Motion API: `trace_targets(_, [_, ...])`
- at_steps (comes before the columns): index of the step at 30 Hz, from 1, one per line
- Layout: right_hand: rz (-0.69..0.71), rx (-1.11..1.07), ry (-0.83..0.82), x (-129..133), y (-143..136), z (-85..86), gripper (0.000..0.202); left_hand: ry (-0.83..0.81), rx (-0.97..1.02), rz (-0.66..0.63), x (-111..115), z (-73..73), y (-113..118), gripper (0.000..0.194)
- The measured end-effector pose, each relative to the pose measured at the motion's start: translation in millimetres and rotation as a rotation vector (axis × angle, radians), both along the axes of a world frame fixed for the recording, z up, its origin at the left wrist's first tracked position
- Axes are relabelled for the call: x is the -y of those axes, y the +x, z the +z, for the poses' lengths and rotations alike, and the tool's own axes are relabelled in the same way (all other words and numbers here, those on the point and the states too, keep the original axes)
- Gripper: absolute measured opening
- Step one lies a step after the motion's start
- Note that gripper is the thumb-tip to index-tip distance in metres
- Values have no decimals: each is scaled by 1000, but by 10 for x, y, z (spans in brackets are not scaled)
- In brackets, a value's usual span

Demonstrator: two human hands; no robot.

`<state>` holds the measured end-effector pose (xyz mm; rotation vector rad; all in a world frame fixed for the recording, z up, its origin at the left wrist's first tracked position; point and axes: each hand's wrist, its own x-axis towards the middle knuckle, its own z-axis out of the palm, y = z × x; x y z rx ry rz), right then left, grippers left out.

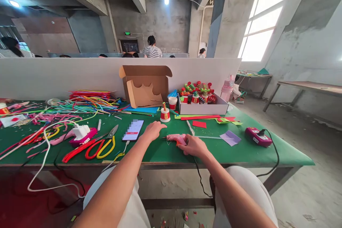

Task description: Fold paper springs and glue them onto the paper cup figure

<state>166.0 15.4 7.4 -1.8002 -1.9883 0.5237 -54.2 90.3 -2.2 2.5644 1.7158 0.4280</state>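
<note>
My right hand (pixel 193 145) is wrapped round the handle of a pink glue gun (pixel 174 138), which lies low over the green table with its nozzle pointing left. A white glue stick juts out behind it. My left hand (pixel 154 130) is held above the table with the index finger stretched to the right and nothing seen in it. Just beyond that hand stands a white and red paper cup figure (pixel 165 114), upside down, with a coiled top and curly green-blue arms. A phone (pixel 133 130) lies left of my left hand.
Scissors (pixel 108 144), a purple power strip (pixel 84 136) and a pile of pipe cleaners (pixel 88 103) lie left. Behind are an open cardboard box (pixel 146 91) and a box of finished figures (pixel 204 108). Another power strip (pixel 258 137) sits right. People are beyond the partition.
</note>
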Motion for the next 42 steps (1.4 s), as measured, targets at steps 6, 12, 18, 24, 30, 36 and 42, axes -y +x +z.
trace_targets(6, [68, -74, -54, -94, 48, -79, 31, -87, -36, 111, -106, -20, -98, 25])
trace_targets(12, [13, -263, -91, -87, 114, -34, 44, -48, 40, 89, 236, 130, -314, 22])
trace_targets(18, [-5, -1070, -294, -151, 224, 2, 24, -165, 302, 18, 627, 184, -394, 18])
trace_targets(24, [69, -1396, -520, -142, 180, 53, 24, -459, 456, -108, 816, 217, -266, 13])
trace_targets(30, [174, -1244, -351, -66, 81, 99, 24, -748, 465, -343, 1000, 205, 9, 13])
trace_targets(36, [280, -1094, -251, -57, 73, 56, 32, -1076, 349, -561, 1225, -102, 404, 10])
trace_targets(42, [314, -1047, -208, -100, 110, 15, 36, -642, -216, -572, 1394, -402, 693, 41])
